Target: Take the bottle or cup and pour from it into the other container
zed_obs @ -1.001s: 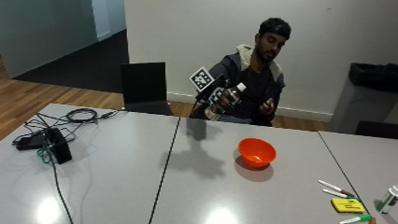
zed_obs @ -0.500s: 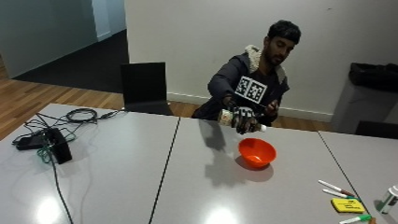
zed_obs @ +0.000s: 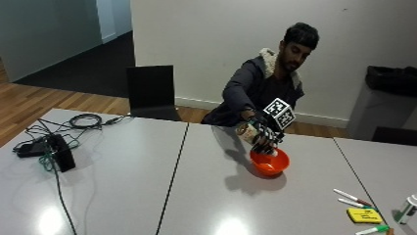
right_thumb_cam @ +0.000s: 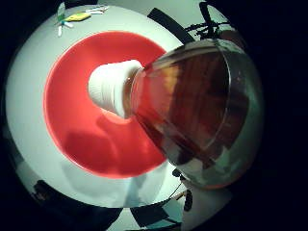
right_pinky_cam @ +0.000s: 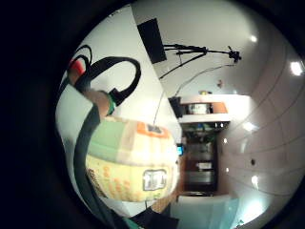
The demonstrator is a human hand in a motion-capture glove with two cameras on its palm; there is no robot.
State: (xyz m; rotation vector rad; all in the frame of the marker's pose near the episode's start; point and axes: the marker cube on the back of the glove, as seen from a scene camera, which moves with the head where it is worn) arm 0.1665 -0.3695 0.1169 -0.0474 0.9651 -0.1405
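My gloved right hand (zed_obs: 266,138) grips a clear bottle (zed_obs: 250,133) with a pale label and holds it tipped steeply, neck down, over the orange bowl (zed_obs: 269,164) on the grey table (zed_obs: 196,196). In the thumb side palm view the bottle (right_thumb_cam: 192,110) holds brown liquid and its white cap (right_thumb_cam: 109,89) points into the orange bowl (right_thumb_cam: 77,139) just below. The little finger side palm view is largely filled by the bottle's label (right_pinky_cam: 131,160). No liquid shows in the bowl.
Markers (zed_obs: 352,197) and a yellow pad (zed_obs: 363,215) lie at the table's right front, with a small container (zed_obs: 406,209) at the edge. A black device (zed_obs: 60,152) and cables (zed_obs: 84,120) sit at the left. A black chair (zed_obs: 152,93) stands behind the table.
My hand has carried the bottle from chest height down and to the right, over the bowl, and tipped it neck down.
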